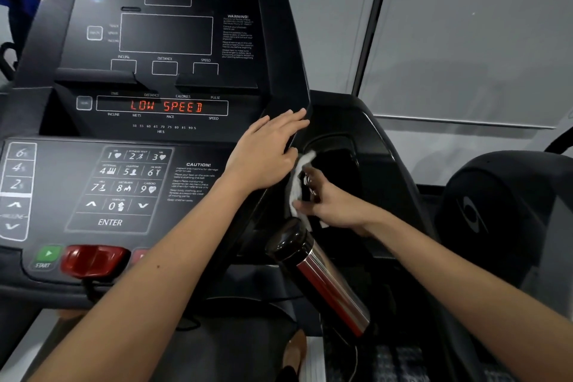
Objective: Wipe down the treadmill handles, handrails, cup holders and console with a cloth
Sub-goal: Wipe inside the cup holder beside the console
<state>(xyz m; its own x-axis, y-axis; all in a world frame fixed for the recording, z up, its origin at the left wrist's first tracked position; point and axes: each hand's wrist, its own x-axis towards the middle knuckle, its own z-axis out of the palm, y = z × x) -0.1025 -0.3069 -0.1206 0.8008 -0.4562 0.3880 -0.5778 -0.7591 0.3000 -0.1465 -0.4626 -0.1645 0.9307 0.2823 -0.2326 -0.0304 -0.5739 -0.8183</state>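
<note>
The black treadmill console (161, 121) fills the left and middle of the view, its red display reading LOW SPEED. My left hand (266, 155) lies flat with fingers spread on the console's right edge. Just right of it is the dark right cup holder (344, 164). My right hand (328, 198) grips a white cloth (299, 177) and presses it against the cup holder's left inner wall. A chrome handgrip with a black cap (322, 276) slopes down below my right hand.
A keypad (124, 186), a green START button (46, 254) and a red stop button (93, 260) with a black cord sit at the lower left. Another dark machine (511, 211) stands at the right. Grey window blinds (465, 40) lie behind.
</note>
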